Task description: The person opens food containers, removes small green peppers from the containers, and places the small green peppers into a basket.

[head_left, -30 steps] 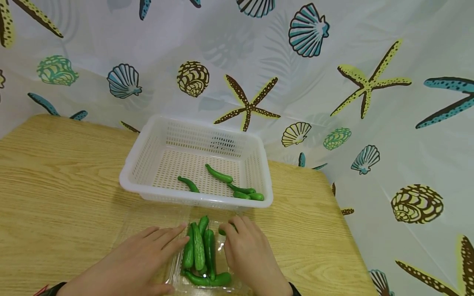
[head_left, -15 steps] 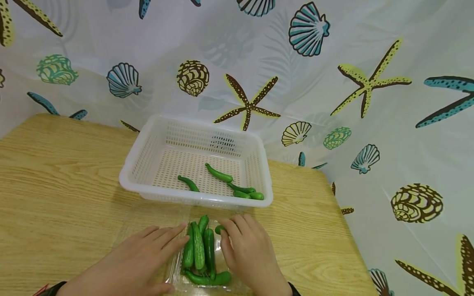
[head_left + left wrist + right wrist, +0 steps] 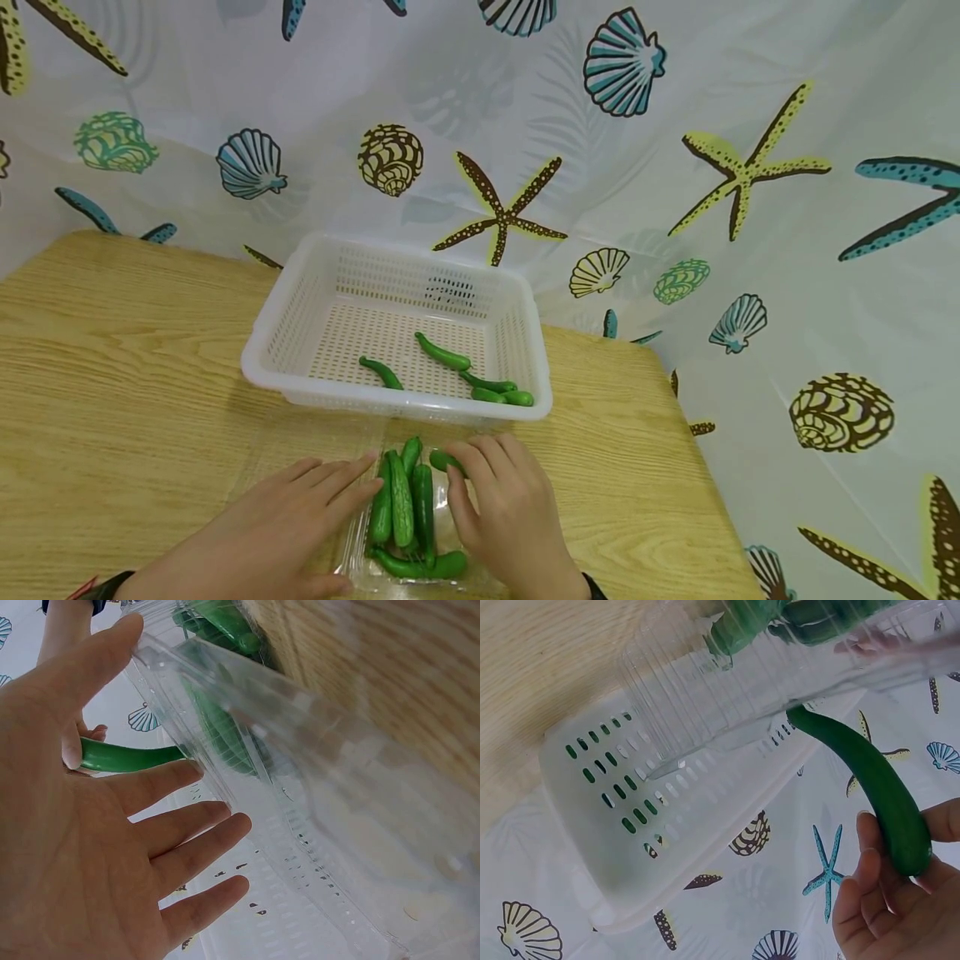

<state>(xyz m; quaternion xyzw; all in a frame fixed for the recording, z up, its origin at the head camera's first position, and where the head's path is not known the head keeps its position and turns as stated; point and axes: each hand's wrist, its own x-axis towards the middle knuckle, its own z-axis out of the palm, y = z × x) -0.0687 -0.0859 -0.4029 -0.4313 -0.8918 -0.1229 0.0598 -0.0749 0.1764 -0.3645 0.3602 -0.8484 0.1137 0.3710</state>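
My right hand (image 3: 510,508) pinches a curved green pepper (image 3: 877,776) by its thick end between thumb and fingers. In the head view this pepper (image 3: 446,461) hangs over the right side of a clear plastic clamshell box (image 3: 453,583). Several green peppers (image 3: 402,500) lie in the box, most lengthwise, with one (image 3: 420,567) crosswise at the near end. My left hand (image 3: 285,525) lies along the left edge of the box with its fingers extended. In the left wrist view, its thumb and fingertips reach the clear rim (image 3: 225,791).
Behind the box stands a white perforated plastic basket (image 3: 397,404) with several green peppers (image 3: 442,352) inside. The clear lid (image 3: 300,433) lies folded out to the left on the wooden table (image 3: 112,392). A shell-patterned cloth (image 3: 637,192) hangs behind.
The pepper in my right hand has shifted a little to the left over the box, and more of its end shows. My left hand has stayed in place.
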